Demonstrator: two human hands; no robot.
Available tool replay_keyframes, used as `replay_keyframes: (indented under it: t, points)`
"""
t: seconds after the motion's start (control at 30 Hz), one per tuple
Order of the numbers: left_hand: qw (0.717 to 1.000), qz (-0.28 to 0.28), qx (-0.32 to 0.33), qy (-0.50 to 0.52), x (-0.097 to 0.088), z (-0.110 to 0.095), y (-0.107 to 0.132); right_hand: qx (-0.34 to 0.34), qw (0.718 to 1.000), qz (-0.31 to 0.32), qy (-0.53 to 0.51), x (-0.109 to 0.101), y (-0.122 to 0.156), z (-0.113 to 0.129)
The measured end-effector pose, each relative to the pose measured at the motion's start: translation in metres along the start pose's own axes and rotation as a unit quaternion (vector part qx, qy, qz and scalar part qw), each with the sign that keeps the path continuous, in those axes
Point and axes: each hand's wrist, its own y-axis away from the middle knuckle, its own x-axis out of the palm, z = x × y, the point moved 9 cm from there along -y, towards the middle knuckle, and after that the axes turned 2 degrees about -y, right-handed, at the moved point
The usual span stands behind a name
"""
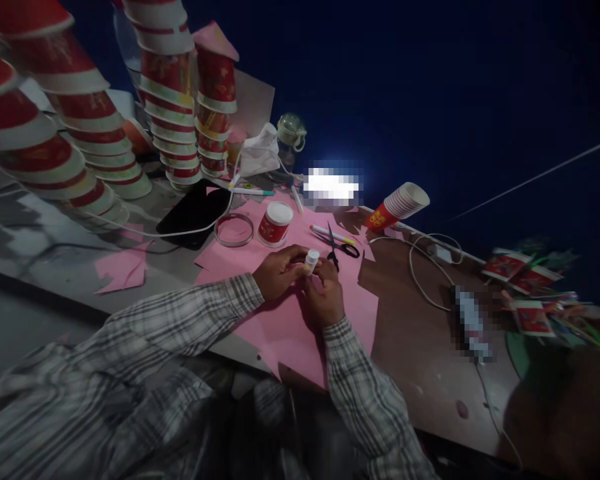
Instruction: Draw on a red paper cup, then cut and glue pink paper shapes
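A small white cylinder (312, 259), like a little bottle or cap, is pinched between the fingertips of my left hand (279, 272) and my right hand (326, 293). Both hands are closed around it, over the pink paper (285, 327) on the table. Just beyond them stands a red paper cup (274, 232) with a white top. A metal ring (233, 230) lies left of that cup. Black-handled scissors (334, 248) rest open beside a white marker with a yellow end (333, 235), right of my fingers.
Tall stacks of red and white cups (170, 100) rise at the left, near a black phone-like slab (195, 212). A tilted cup stack (397, 205) lies at the back edge. White cable (423, 283) crosses the right side, near a blurred power strip (473, 323).
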Motion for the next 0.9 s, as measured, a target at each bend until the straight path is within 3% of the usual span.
replay_keyframes:
  t: [0.13,0.37,0.53,0.67,0.8,0.9]
  points:
    - [1.000,0.009,0.000,-0.025,0.002,0.000,0.001,0.027,0.993,-0.096,0.064,-0.013,0.003,-0.004]
    - [1.000,-0.011,-0.004,0.025,-0.002,0.002,0.000,0.004,1.000,-0.003,-0.011,0.000,0.002,-0.001]
    - [0.999,0.005,0.000,-0.035,0.002,-0.001,0.001,0.037,0.995,-0.068,0.063,-0.008,0.002,-0.006]
    - [0.991,-0.004,0.088,-0.104,-0.003,-0.020,0.003,-0.008,0.993,-0.087,0.079,-0.015,0.001,-0.001]
    - [0.948,-0.077,0.160,-0.266,-0.020,-0.039,0.004,-0.007,0.984,-0.106,0.140,-0.023,0.001,-0.009]
    - [0.887,-0.054,0.112,-0.446,-0.021,-0.030,-0.003,0.013,0.976,-0.091,0.197,-0.019,0.002,-0.017]
